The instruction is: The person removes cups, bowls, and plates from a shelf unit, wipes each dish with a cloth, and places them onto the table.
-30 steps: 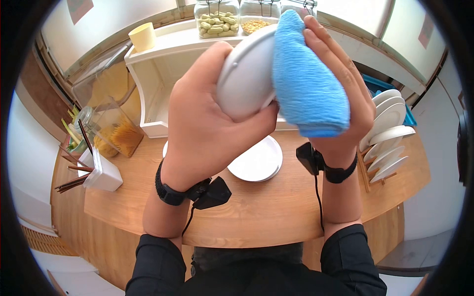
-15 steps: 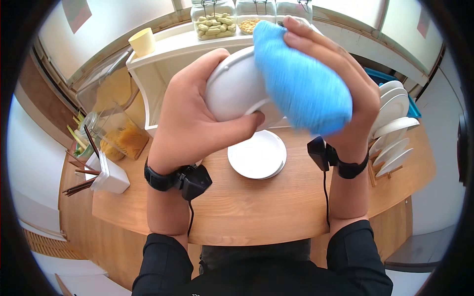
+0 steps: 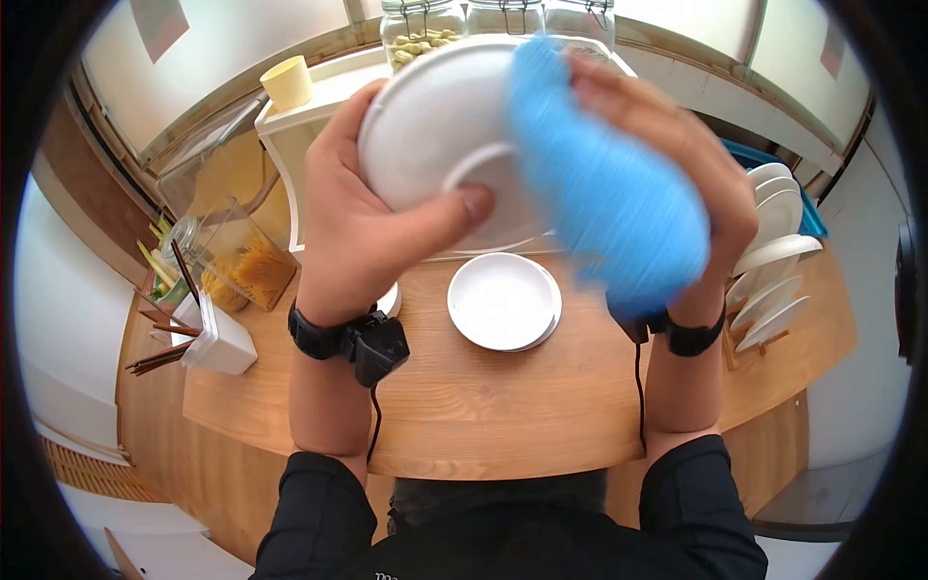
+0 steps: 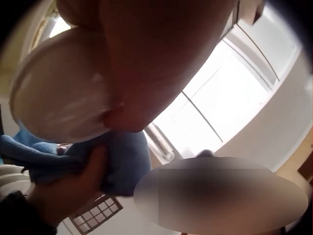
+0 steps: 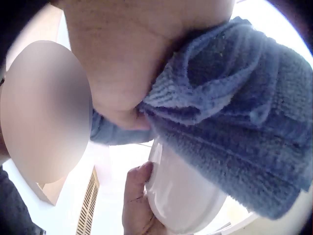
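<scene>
My left hand [image 3: 353, 227] grips a white plate [image 3: 430, 121] by its side, raised above the table and tilted. The thumb lies across the underside by the foot ring, and the fingers go behind the plate. My right hand [image 3: 681, 145] holds a bunched blue towel [image 3: 609, 184] against the plate's right side; both are blurred in the head view. From the left wrist, the plate's glossy face [image 4: 58, 93] shows, with the towel [image 4: 127, 161] at its lower edge. In the right wrist view folds of the towel [image 5: 234, 132] cover part of the plate [image 5: 178, 191].
Stacked white plates [image 3: 501, 302] lie on the wooden table [image 3: 493, 416] below my hands. Plates [image 3: 776, 213] stand in a rack at the right. A chopstick holder [image 3: 222, 338] and pasta container [image 3: 259, 271] are at the left. Behind, a white shelf [image 3: 338, 87] bears a yellow cup [image 3: 288, 83] and jars [image 3: 422, 41].
The plate has turned so that more of its underside and foot ring faces the head camera, and it has shifted left. The towel and right hand have moved slightly right and down.
</scene>
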### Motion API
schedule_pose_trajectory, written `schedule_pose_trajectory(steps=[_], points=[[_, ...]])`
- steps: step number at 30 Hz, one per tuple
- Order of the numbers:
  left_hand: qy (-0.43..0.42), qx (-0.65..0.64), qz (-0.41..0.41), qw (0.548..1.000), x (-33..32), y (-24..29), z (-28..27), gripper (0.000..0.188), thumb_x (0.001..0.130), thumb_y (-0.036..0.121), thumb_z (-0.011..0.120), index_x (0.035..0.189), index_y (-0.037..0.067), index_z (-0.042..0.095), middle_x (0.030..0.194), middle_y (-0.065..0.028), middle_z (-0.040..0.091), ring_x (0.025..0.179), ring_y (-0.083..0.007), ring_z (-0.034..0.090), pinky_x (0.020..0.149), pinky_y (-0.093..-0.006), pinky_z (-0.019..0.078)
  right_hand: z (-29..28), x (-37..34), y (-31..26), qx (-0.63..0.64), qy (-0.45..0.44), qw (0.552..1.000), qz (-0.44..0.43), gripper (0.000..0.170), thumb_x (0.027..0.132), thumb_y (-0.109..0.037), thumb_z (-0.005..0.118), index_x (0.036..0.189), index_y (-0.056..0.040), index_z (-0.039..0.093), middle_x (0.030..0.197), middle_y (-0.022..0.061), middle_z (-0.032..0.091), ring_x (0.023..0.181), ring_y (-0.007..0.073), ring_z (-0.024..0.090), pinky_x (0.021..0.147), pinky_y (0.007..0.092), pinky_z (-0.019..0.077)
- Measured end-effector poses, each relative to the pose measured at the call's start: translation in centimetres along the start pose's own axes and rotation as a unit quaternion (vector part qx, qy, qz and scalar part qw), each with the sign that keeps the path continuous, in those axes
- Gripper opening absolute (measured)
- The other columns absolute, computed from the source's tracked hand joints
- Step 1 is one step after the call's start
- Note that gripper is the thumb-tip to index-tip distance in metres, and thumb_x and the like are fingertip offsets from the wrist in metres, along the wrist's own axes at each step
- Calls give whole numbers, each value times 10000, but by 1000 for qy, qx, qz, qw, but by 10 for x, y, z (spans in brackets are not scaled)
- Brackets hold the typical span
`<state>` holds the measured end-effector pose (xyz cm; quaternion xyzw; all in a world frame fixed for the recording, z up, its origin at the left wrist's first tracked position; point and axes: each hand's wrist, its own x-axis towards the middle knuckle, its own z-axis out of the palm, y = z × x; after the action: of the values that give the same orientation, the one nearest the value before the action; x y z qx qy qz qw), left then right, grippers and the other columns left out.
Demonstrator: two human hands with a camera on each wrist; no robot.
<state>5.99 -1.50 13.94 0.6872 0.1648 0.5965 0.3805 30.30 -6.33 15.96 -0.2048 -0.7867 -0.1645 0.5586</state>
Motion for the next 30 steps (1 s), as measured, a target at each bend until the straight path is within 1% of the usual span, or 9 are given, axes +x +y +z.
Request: schedule_pose_trajectory(steps=[3,8,11,13,16,20,23,26,30], points=[[44,-65,-15,997,1,-3,-5,779,771,74,929,1438,-51,547,1281,-156,734,1152,-237,736,1023,-383,602,-2,7,-19,58,-113,992,-19,349,861,-103,847,1198,-23,801,1271,212,785,1157,336,781,1022,424,618],[4,-102,-30,994,4,-5,-14,871,750,91,939,1489,-53,503,1325,-162,710,1207,-253,716,1068,-393,585,18,-6,-9,26,50,998,15,368,888,-79,843,1242,1,785,1290,214,775,1211,330,757,1060,425,602],[-19,-76,-48,996,4,-9,-14,931,732,113,947,1516,-57,475,1349,-162,695,1216,-258,712,1075,-398,581,16,-21,0,2,138,959,247,406,815,-66,823,1208,23,770,1212,187,806,1165,303,781,982,380,607],[0,-151,-48,987,5,-14,-9,890,757,95,930,1512,-52,481,1352,-159,693,1224,-255,707,1081,-398,577,17,-19,7,18,125,958,256,414,768,-61,844,1170,11,780,1189,174,813,1103,289,794,929,375,622],[49,-176,-56,982,9,-19,-6,853,780,68,910,1509,-52,483,1360,-163,685,1241,-256,698,1098,-399,568,16,1,-2,-8,-5,999,-34,377,850,-131,879,1193,0,795,1207,193,808,1133,299,792,1005,377,610],[29,-167,-49,984,9,-24,-7,837,784,45,905,1503,-59,490,1357,-165,686,1241,-252,696,1095,-391,568,22,-4,-7,-66,20,997,-28,427,845,-134,889,1232,12,785,1227,197,803,1108,287,796,984,371,612],[-22,-153,-58,986,8,-19,-5,832,781,45,908,1499,-55,500,1344,-157,696,1229,-244,701,1085,-384,571,18,-13,4,-42,154,981,108,369,903,-60,851,1247,43,769,1198,154,811,1061,212,778,973,354,601],[-6,-166,-66,984,6,-14,6,826,782,45,911,1496,-54,507,1342,-160,702,1224,-235,703,1082,-386,573,14,-17,12,-28,155,965,210,365,913,-40,831,1254,65,754,1206,159,808,1073,220,775,981,362,600],[6,-176,-49,983,4,-15,4,820,786,47,915,1492,-53,510,1351,-160,700,1224,-231,704,1072,-391,580,6,-5,16,-107,29,992,-65,381,895,-54,817,1256,52,755,1243,220,789,1142,312,775,982,386,619]])
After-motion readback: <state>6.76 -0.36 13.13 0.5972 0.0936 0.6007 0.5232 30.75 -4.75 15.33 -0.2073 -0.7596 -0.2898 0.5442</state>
